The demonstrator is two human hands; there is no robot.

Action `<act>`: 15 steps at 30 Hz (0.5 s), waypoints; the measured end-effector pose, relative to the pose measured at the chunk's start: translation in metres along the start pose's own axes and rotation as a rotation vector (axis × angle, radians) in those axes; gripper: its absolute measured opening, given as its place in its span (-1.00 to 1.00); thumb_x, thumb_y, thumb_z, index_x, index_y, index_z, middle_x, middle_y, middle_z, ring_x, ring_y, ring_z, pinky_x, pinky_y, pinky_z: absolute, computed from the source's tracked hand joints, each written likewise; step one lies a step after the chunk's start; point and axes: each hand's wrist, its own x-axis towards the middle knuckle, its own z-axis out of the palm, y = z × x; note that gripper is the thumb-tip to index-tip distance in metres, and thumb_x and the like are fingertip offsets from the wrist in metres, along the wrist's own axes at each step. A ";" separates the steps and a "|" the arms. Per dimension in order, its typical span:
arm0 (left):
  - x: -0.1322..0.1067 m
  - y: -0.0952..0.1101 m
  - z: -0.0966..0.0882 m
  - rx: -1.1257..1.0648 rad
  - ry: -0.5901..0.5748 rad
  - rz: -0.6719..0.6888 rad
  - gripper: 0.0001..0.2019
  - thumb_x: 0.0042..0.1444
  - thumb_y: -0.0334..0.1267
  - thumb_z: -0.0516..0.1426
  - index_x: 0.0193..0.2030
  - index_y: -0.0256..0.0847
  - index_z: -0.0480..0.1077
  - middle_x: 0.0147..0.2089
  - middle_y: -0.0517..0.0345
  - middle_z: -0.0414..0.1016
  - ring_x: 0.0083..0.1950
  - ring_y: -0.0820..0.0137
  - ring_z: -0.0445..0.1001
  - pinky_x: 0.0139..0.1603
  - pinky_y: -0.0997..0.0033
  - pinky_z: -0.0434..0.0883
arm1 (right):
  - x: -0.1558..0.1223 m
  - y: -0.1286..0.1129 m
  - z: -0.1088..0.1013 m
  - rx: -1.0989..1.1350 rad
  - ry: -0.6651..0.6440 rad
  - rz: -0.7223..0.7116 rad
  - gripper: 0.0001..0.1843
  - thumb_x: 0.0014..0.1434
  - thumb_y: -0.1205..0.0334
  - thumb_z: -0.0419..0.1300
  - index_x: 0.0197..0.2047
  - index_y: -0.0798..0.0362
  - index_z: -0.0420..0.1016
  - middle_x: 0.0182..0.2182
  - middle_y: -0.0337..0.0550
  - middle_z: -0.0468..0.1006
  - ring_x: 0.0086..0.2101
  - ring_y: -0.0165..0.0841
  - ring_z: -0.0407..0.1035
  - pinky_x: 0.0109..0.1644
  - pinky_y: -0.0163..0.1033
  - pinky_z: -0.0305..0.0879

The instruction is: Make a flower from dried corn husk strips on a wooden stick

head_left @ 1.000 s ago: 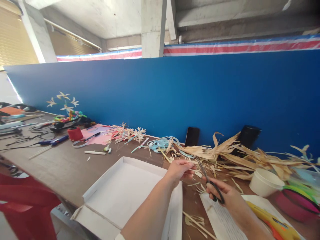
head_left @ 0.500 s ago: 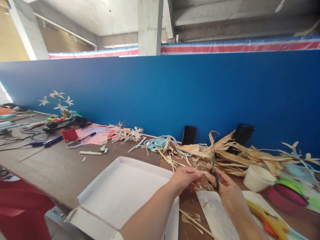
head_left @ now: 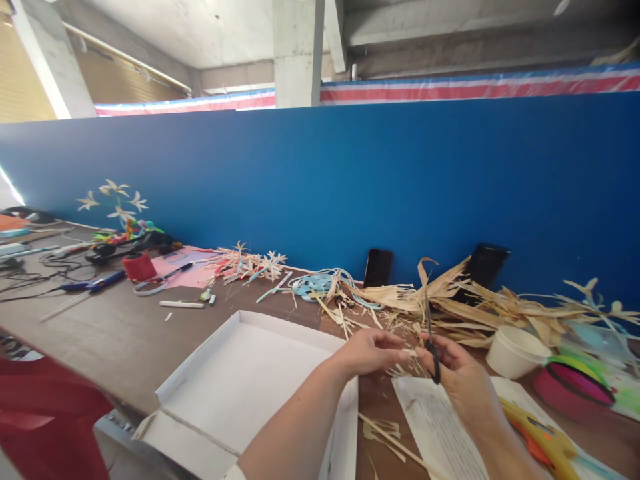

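My right hand [head_left: 463,377] holds dark-handled scissors [head_left: 433,360], blades pointing up and away. Close beside it on the left, the fingers of my left hand [head_left: 373,353] are pinched together on a small pale strip [head_left: 411,353], which reaches to my right fingertips. The strip looks like dried husk, though its ends are hidden by the fingers. Behind both hands lie dried corn husks [head_left: 520,310] and scattered husk scraps. Under my left forearm is an open white cardboard box [head_left: 260,373]. A printed sheet [head_left: 425,417] lies below my right hand.
At right stand a white cup [head_left: 517,353], a pink bowl [head_left: 570,393] and a yellow glue gun [head_left: 543,437]. Two phones, one a black phone [head_left: 379,268], lean on the blue partition [head_left: 320,180]. Blue ribbon [head_left: 315,287], husk flowers [head_left: 273,267] and red thread [head_left: 139,267] lie leftward.
My left hand has shifted slightly and its fingers have changed position on the strip. The scissors have turned a little in my right hand, with the handles lower and further right.
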 end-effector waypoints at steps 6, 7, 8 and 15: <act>0.008 -0.013 0.002 0.137 0.081 0.083 -0.69 -0.18 -0.07 0.20 -0.39 -0.29 0.51 -0.49 0.16 0.44 -0.54 0.53 0.26 -0.51 0.57 0.21 | 0.000 0.003 0.004 -0.082 -0.102 0.016 -0.42 -0.20 0.11 0.35 -0.08 0.09 0.36 -0.41 -0.16 0.54 -0.37 -0.28 0.40 -0.29 -0.25 0.31; 0.009 -0.014 0.002 0.138 0.067 0.076 -0.70 -0.19 -0.08 0.20 -0.39 -0.29 0.51 -0.51 0.17 0.43 -0.55 0.53 0.24 -0.53 0.56 0.20 | 0.001 0.004 0.004 -0.071 -0.120 0.018 -0.42 -0.20 0.13 0.36 -0.08 0.09 0.35 -0.41 -0.16 0.54 -0.36 -0.28 0.40 -0.28 -0.25 0.31; 0.008 -0.014 0.002 0.133 0.049 0.067 -0.70 -0.19 -0.09 0.21 -0.39 -0.29 0.50 -0.53 0.18 0.42 -0.56 0.54 0.24 -0.54 0.56 0.20 | 0.001 0.006 0.004 -0.060 -0.132 0.018 -0.42 -0.20 0.15 0.36 -0.08 0.08 0.35 -0.41 -0.16 0.54 -0.35 -0.28 0.40 -0.27 -0.25 0.31; 0.009 -0.012 0.001 -0.038 0.039 0.012 -0.78 -0.21 -0.17 0.22 -0.45 -0.30 0.45 -0.57 0.22 0.36 -0.60 0.56 0.25 -0.55 0.55 0.23 | -0.002 -0.002 0.007 0.029 0.040 0.080 -0.46 -0.13 0.06 0.32 -0.07 0.08 0.37 -0.49 -0.23 0.49 -0.47 -0.39 0.34 -0.41 -0.34 0.25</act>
